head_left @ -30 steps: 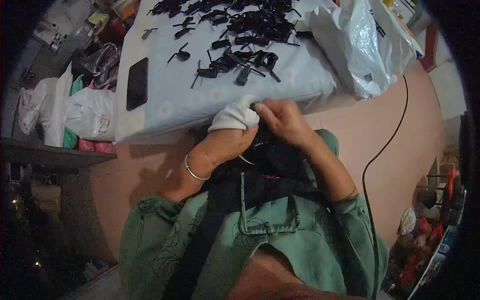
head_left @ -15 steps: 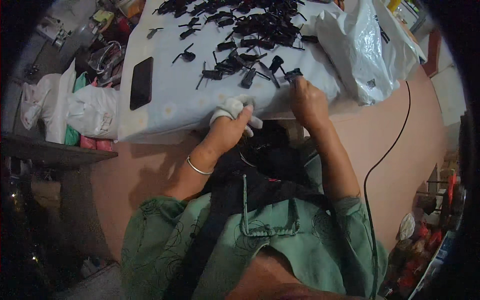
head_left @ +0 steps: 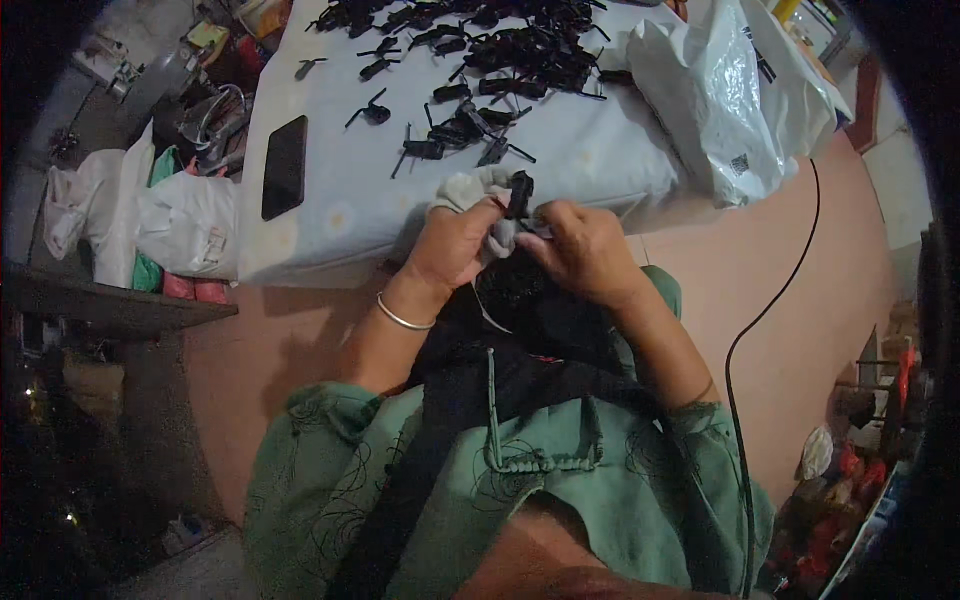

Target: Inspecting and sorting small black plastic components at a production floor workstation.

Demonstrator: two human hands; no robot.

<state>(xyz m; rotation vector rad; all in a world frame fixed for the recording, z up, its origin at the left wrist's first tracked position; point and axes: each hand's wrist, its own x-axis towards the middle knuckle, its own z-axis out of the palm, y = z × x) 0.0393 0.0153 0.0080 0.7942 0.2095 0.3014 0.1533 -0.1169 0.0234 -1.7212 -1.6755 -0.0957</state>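
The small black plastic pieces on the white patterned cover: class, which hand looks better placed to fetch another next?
Probably the right hand: it looks bare, while the left hand carries bunched soft white cloth. Both meet at one small black plastic piece.

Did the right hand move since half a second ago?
Yes. Judged against the black smartphone, the right hand has moved left and back toward the person, close to the left hand.

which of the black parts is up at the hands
The black part between the left hand and right hand, beside the white cloth; the other black parts lie on the white-covered surface.
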